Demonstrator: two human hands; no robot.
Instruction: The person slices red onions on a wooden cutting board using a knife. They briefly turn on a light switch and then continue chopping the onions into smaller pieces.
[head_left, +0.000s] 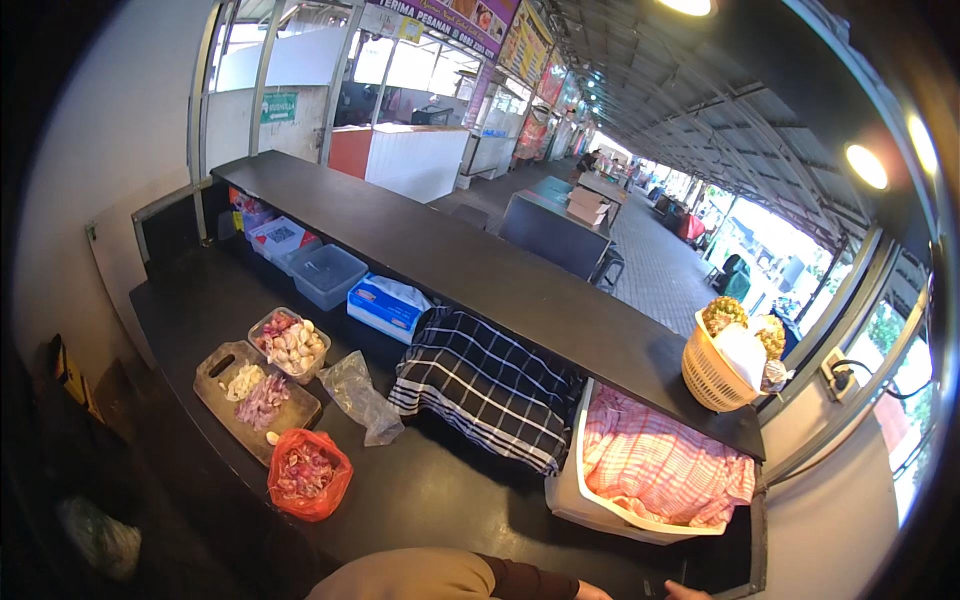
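Note:
At the bottom edge my left hand (591, 592) shows below a dark sleeve, mostly cut off by the frame. Just right of it is a small part of my right hand (684, 592), also cut off. Whether either holds anything is hidden. Both are nearest to a white plastic bin (622, 521) filled with a red-and-white checked cloth (667, 465). Further left, a wooden cutting board (232, 416) carries sliced shallots (262, 401) and sliced garlic (244, 381). A plastic tub (321, 361) of garlic cloves and shallots touches it, and a red plastic bag (337, 491) holds peelings.
A crumpled clear bag (361, 397) lies beside a black plaid cloth (487, 390) draped over something. Behind are a tissue pack (384, 322) and a lidless plastic container (328, 285). On the raised shelf (465, 274) stands a yellow basket (712, 375) with pineapples (724, 311).

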